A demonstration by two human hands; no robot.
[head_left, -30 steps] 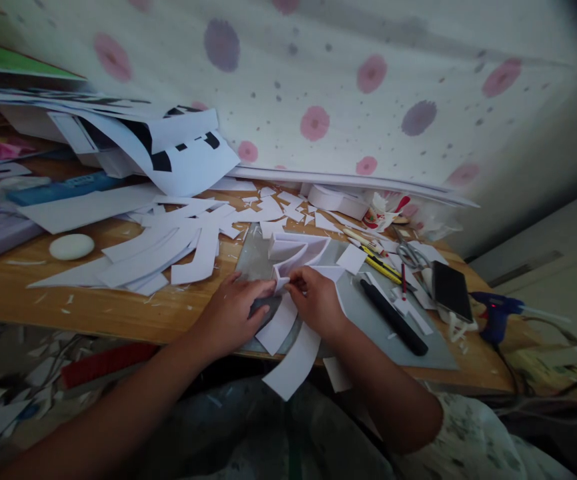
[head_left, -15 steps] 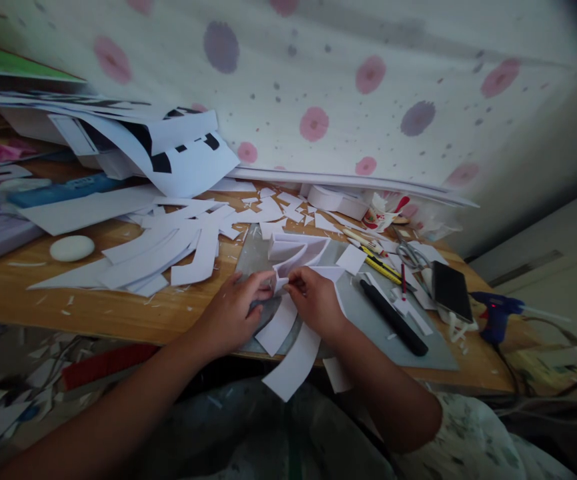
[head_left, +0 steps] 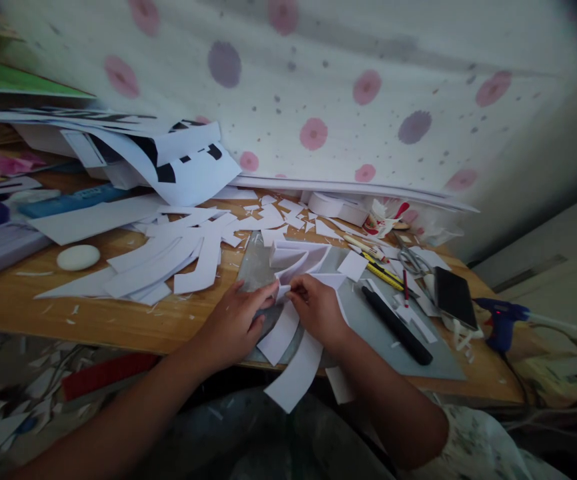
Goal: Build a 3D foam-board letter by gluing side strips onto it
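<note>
A standing white form of bent card strips (head_left: 302,257) rests on the grey cutting mat (head_left: 353,327). At its near corner my right hand (head_left: 318,310) is closed, thumb and forefinger pinching a card edge. My left hand (head_left: 235,327) holds the same corner from the left with its fingertips; its thumb sits lower and apart. Beneath my right hand a curved white card strip (head_left: 295,380) hangs past the mat's front edge, with another white piece (head_left: 279,337) beside it. The exact pinch point is partly hidden by my fingers.
Loose white strips (head_left: 153,263) and scraps cover the table's left and back. On the right lie a black stick-like tool (head_left: 398,327), a yellow cutter (head_left: 383,272), a phone (head_left: 454,295) and a blue glue gun (head_left: 501,323). A white oval object (head_left: 78,257) lies left.
The whole view has shifted slightly, with the table lower in the picture. Both hands remain at the same corner of the card form, in nearly the same pose.
</note>
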